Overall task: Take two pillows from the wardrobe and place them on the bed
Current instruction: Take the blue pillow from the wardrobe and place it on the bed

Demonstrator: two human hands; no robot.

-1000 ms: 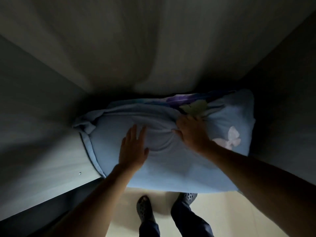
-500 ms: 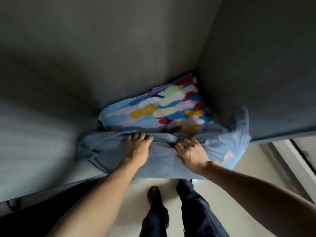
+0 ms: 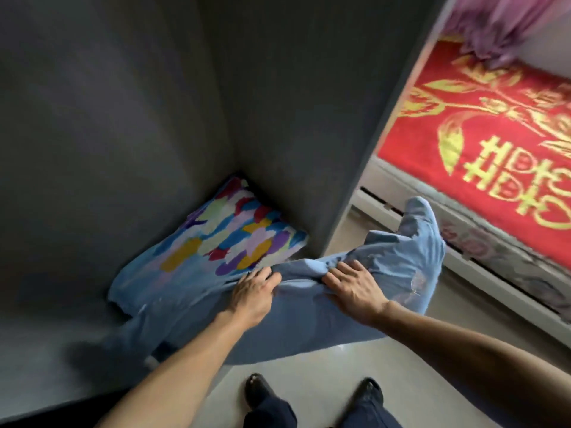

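- Blue pillow (image 3: pixel 309 316) — plain light-blue case, half out of the wardrobe (image 3: pixel 123 118); its left end is over the shelf edge, the rest hangs in the air above the floor (image 3: pixel 401 366).
- Long axis runs approx left–right across the view, tilted: right end sits higher and points toward the bed (image 3: pixel 479 143), left end droops down toward the shelf.
- Right end sticks past the wardrobe's side panel (image 3: pixel 355 149), corner flopped upward w/ a faint pale print on it; can't make out the print.
- Left hand (image 3: pixel 253 296) on the pillow's top edge near the middle, fingers curled down and pinching a bunch of blue fabric.
- Right hand (image 3: pixel 352 288) just beside it, to the right, same edge, fingers closed around a fold of the case. Hands near each other, not touching.
- Second pillow (image 3: pixel 228 239) lies inside the wardrobe, back right corner, flat on the shelf; blue w/ multicolour brush-stroke pattern. Its front edge is touching or tucked under the blue one — can't tell which.
- Bed at upper right, red cover w/ gold floral design and characters; purple cloth (image 3: pixel 500 23) at its far end, blurred.
- Person's dark shoes and trouser legs (image 3: pixel 309 409) below, on the pale floor in front of the wardrobe.
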